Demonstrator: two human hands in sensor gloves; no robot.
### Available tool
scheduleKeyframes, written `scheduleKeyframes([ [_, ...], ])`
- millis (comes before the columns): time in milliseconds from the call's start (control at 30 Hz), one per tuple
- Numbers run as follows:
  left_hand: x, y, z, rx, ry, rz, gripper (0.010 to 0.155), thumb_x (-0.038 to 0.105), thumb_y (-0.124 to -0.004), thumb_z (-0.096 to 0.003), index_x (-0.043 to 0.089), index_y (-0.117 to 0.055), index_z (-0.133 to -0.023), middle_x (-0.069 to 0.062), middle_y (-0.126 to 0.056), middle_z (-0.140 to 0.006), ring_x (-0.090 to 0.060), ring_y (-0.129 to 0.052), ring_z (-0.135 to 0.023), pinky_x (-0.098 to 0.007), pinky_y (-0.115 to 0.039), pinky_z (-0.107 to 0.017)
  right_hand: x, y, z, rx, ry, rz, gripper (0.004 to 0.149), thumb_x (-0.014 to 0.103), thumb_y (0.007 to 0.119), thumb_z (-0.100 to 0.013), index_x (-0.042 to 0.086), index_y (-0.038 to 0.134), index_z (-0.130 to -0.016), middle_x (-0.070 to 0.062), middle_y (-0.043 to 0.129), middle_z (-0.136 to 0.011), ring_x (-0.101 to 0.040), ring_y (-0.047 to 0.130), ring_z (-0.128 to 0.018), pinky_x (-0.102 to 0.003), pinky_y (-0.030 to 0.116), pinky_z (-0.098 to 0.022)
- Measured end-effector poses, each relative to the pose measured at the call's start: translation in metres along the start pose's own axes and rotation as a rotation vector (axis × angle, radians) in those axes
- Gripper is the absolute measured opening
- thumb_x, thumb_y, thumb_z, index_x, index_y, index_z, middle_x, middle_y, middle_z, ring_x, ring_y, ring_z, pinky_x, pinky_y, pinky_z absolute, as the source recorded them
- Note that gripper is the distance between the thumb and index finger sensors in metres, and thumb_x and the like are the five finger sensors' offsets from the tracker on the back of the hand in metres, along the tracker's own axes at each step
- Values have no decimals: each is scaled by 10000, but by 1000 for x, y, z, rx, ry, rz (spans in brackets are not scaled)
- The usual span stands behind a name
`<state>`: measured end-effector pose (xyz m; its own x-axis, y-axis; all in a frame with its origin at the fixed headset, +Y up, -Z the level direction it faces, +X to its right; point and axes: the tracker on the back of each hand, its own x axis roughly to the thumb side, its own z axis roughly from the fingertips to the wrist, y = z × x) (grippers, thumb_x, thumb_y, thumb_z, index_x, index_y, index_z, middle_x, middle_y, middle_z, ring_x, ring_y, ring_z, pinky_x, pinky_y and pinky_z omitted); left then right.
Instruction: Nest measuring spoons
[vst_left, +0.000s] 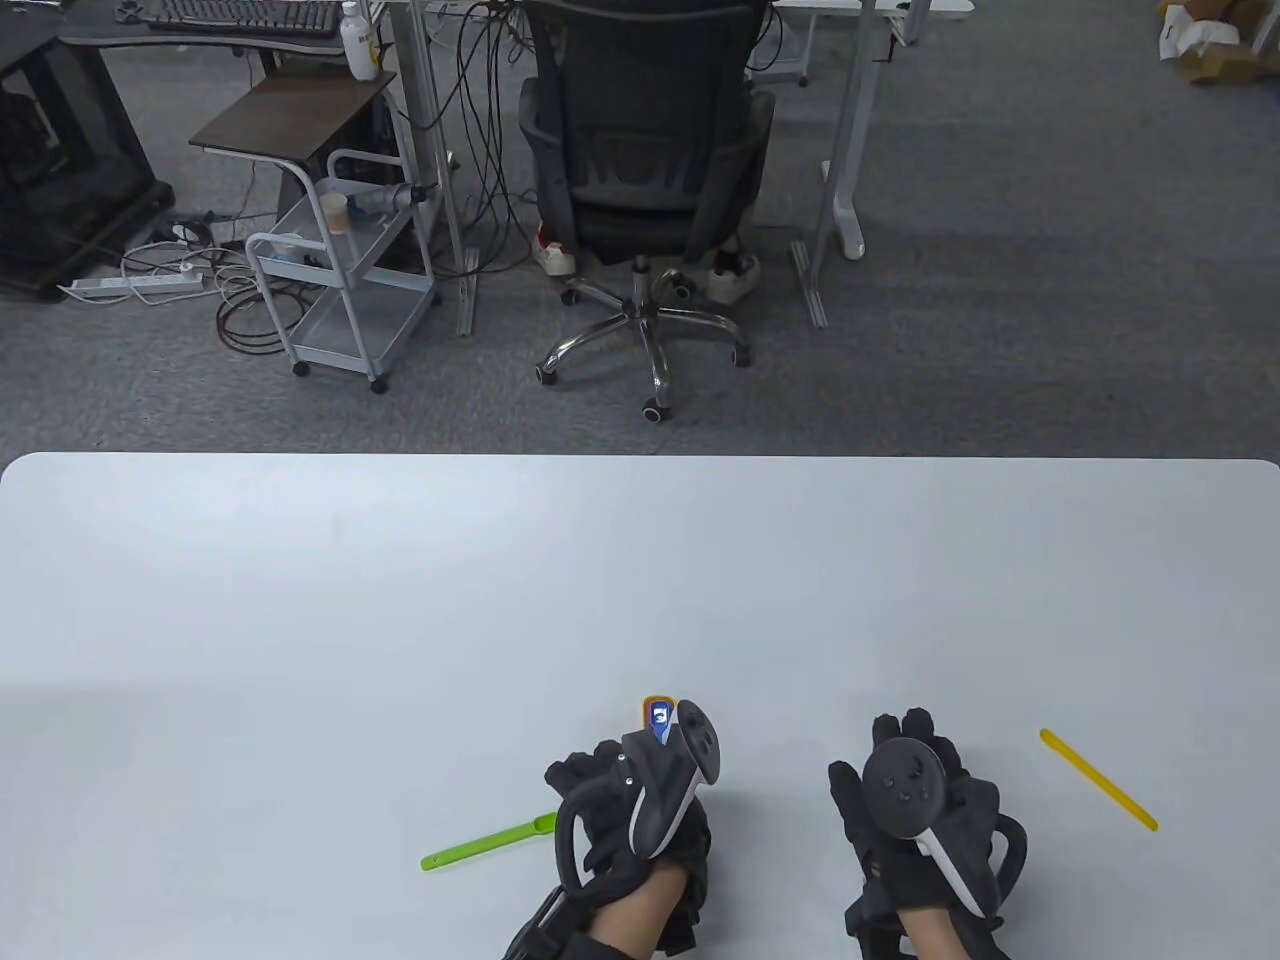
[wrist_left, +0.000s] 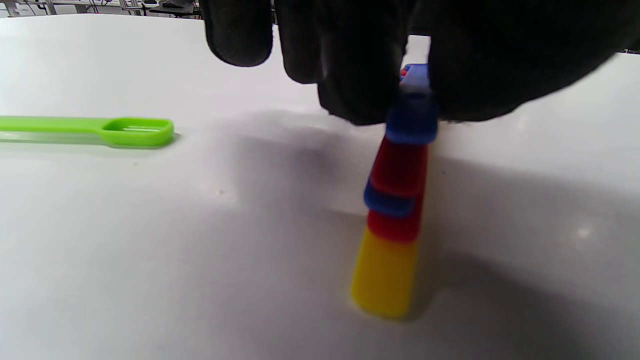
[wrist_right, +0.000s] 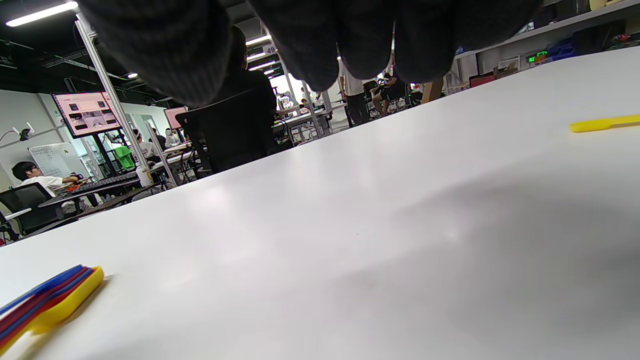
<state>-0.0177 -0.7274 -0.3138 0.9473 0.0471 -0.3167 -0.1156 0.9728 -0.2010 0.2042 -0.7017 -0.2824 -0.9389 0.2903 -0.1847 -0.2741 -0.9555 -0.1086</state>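
A nested stack of spoons (wrist_left: 395, 200), yellow at the bottom with red and blue ones on it, lies on the white table (vst_left: 400, 600). My left hand (wrist_left: 390, 95) grips the stack's far end; in the table view only its blue and yellow end (vst_left: 659, 719) shows past the hand (vst_left: 640, 790). A green spoon (vst_left: 488, 843) lies flat just left of that hand, also in the left wrist view (wrist_left: 100, 130). A yellow spoon (vst_left: 1097, 779) lies to the right of my right hand (vst_left: 905, 745), which rests palm down and holds nothing. The right wrist view shows the stack (wrist_right: 50, 300) and the yellow spoon (wrist_right: 602, 123).
The table's far edge (vst_left: 640, 458) lies well beyond the hands. Past it stand an office chair (vst_left: 645, 180) and a small cart (vst_left: 340, 270) on the floor.
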Motion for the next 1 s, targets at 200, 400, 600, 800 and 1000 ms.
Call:
scheduleKeyframes([
  [200,-1,2,1,-8,3,-1,489,508,-970,-378,89,-1010,-625,-113,-786,-1091,-514,-755,-1043,-668,-502,-781,0,0,0,2,-1,3,699,485,734,-517,69,665,-1074,-296,568,-1191,-602,656,-980,-687,571,-669],
  [400,-1,1,1,-8,-3,2,536,548,-962,-374,95,-1005,-657,-116,-778,-1098,-518,-750,-1047,-671,-495,-783,1,0,0,4,0,4,699,485,734,-517,69,664,-1074,-297,567,-1191,-603,657,-979,-687,571,-670],
  [600,-3,4,1,3,-14,-8,642,596,-945,-367,89,-975,-761,-121,-743,-1123,-524,-737,-1054,-676,-484,-783,1,0,0,6,1,6,698,485,734,-517,72,664,-1074,-297,569,-1190,-603,655,-979,-687,570,-670],
  [800,-11,11,2,6,-36,3,770,680,-880,-358,162,-874,-927,-133,-658,-1170,-532,-700,-1071,-681,-464,-786,1,0,0,8,1,8,697,486,733,-517,77,661,-1077,-297,568,-1191,-600,656,-981,-686,571,-670],
  [1000,-18,21,5,29,-72,13,836,704,-867,-348,207,-788,-1015,-124,-653,-1176,-532,-690,-1077,-682,-458,-789,1,0,0,10,3,9,698,486,733,-518,80,656,-1080,-296,567,-1192,-599,656,-982,-686,570,-671],
])
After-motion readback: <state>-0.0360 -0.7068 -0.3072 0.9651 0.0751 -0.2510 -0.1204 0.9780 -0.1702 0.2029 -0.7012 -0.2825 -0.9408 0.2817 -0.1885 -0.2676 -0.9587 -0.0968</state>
